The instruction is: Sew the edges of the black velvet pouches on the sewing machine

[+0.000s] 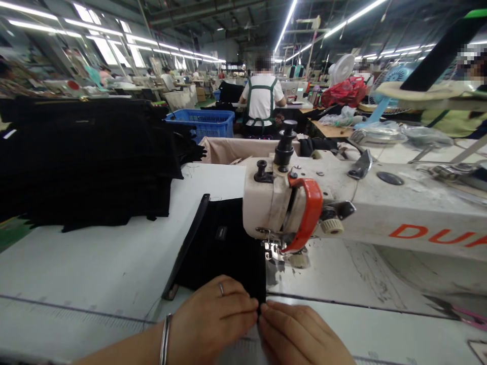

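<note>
A black fabric panel [224,258] with a small dark label [221,232] lies on the white table, its right edge running up to the presser foot [274,251] of a sewing machine [266,203]. My left hand [216,319], with a ring and a bracelet, pinches the panel's near right corner. Against it, fingertips nearly meeting, my right hand [300,332] grips the same corner from the other side. A dark strip [188,243] with a metal-looking end runs along the panel's left edge.
Black fabric pieces are piled [87,162] at the left. Pink-handled snips [462,312] lie at the right. Behind the machine are a beige cloth-lined bin [236,147] and a blue crate [201,121]. A person [262,96] sits farther ahead, facing away.
</note>
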A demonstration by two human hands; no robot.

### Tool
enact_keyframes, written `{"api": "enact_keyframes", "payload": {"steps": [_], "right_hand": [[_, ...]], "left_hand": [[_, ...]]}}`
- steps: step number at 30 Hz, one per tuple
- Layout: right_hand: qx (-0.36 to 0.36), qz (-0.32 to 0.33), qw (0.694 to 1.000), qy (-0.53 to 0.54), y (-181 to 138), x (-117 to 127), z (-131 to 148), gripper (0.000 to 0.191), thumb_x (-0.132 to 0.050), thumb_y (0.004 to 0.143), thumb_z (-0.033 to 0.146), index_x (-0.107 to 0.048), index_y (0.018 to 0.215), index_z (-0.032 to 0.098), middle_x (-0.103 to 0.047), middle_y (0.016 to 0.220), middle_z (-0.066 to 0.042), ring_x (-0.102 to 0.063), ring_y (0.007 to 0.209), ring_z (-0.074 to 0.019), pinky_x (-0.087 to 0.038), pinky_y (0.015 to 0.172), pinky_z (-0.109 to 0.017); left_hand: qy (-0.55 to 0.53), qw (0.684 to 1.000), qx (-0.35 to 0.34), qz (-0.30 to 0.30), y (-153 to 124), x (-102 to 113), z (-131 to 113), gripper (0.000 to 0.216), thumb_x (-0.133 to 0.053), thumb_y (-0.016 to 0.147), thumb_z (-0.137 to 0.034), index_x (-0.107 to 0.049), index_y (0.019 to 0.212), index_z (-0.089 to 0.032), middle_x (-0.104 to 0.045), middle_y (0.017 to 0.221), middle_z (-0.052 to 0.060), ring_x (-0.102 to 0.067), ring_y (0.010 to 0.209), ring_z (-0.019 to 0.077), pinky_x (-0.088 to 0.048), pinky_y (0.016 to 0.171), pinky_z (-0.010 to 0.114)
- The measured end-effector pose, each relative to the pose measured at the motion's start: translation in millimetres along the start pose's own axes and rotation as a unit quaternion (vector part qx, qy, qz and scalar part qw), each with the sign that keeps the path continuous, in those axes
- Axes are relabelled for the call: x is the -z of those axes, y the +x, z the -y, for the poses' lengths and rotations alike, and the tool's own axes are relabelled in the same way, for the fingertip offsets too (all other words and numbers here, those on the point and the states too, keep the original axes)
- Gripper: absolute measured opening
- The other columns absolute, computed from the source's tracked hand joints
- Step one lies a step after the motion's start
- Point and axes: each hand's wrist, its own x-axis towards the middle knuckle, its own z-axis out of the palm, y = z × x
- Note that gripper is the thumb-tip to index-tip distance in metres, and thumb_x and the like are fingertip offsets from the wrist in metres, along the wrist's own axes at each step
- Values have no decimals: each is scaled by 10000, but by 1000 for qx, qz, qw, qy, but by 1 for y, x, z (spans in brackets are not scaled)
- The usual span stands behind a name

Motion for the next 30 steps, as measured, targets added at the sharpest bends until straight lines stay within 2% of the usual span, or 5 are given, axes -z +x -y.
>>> {"api": "enact_keyframes", "payload": {"steps": [5, 10, 19, 25, 30], "right_hand": [[-29, -54, 998, 32, 3, -10, -9, 282, -468, 950, 134, -678, 1138, 144, -728, 1041, -103, -695, 955, -218, -615, 785, -333], [-38, 54, 996, 52, 14, 2, -17, 323, -554, 903, 160, -641, 1213, 134, -684, 1168, -100, -652, 1049, -253, -599, 848, -388], [-91, 117, 988, 43, 33, 9, -30, 413, -557, 849, 152, -604, 1259, 145, -638, 1242, -115, -631, 1055, -285, -564, 897, -466], [-87, 94, 992, 22, 31, 0, -34, 415, -496, 883, 152, -571, 1290, 110, -614, 1268, -144, -632, 1052, -299, -568, 873, -486], [-74, 68, 995, 20, 32, -5, -33, 379, -467, 908, 135, -579, 1269, 109, -618, 1252, -137, -628, 1038, -280, -573, 859, -461]], "left_hand": [[-10, 1000, -5, 11, 9, 3, 14, 262, -364, 1020, -149, -616, 1087, -123, -683, 1075, 54, -597, 968, 158, -482, 890, 293], [-7, 1000, -22, 10, 13, -2, 33, 245, -384, 1009, -139, -606, 1112, -136, -679, 1109, 48, -591, 1020, 164, -462, 951, 317], [35, 999, -37, 17, 26, -3, 58, 233, -455, 952, -82, -605, 1128, -108, -684, 1127, 53, -607, 1079, 163, -437, 1033, 313], [45, 999, 7, 28, 40, -1, 65, 303, -350, 998, -114, -643, 1075, -105, -685, 1090, 38, -622, 1084, 149, -450, 1017, 324], [61, 998, 34, 2, 49, -2, 75, 302, -369, 996, -122, -670, 994, -130, -707, 959, 20, -655, 1025, 148, -481, 973, 296]]}}
